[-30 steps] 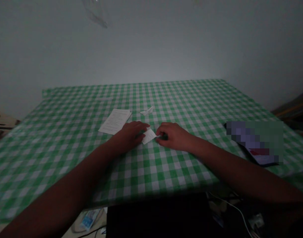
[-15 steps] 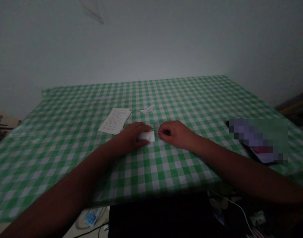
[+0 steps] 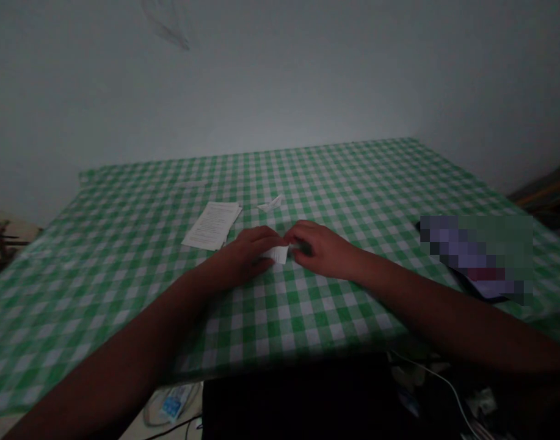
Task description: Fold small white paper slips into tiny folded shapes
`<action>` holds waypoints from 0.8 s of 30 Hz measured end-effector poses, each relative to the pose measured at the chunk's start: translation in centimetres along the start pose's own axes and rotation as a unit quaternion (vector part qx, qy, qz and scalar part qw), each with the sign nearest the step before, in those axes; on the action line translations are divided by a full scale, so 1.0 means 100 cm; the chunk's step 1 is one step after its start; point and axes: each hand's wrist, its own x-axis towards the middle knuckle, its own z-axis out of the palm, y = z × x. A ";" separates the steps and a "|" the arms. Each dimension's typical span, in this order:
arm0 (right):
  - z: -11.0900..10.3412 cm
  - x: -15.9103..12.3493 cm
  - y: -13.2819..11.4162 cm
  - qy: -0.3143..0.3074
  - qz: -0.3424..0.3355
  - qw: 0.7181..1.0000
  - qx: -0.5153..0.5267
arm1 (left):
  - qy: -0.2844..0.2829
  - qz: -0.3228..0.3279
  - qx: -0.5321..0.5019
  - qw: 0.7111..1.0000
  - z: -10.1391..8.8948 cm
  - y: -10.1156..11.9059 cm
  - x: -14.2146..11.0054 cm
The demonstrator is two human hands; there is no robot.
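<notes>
The person's left hand [image 3: 248, 256] grasps one small printed paper [image 3: 278, 253] between thumb and fingers, low over the checked cloth [image 3: 270, 318]; the right hand [image 3: 317, 249] is curled loosely at its corner, whether pinching it one cannot tell. Beyond lie one stack of printed sheets [image 3: 212, 225], its count unclear, and one folded paper piece [image 3: 270, 204].

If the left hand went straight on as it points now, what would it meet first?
Most likely the right hand, just past the paper slip at the left hand; depth between them is unclear.
</notes>
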 end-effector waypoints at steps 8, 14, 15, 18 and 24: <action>0.001 -0.001 0.004 0.010 -0.070 0.997 -0.032 | 0.013 0.044 0.038 0.998 -0.005 -0.002 0.000; 0.000 -0.002 0.001 0.010 -0.066 0.997 -0.035 | 0.006 0.026 0.043 0.999 -0.009 -0.001 0.002; 0.000 -0.002 0.001 0.013 -0.062 0.997 -0.034 | 0.001 0.024 0.040 0.999 -0.009 0.000 0.002; 0.000 -0.001 0.002 0.033 -0.034 0.998 -0.042 | -0.011 0.009 0.033 0.999 -0.008 0.002 0.002; 0.001 -0.001 0.001 0.067 -0.044 0.992 -0.101 | -0.023 -0.021 0.032 0.999 -0.005 0.005 -0.002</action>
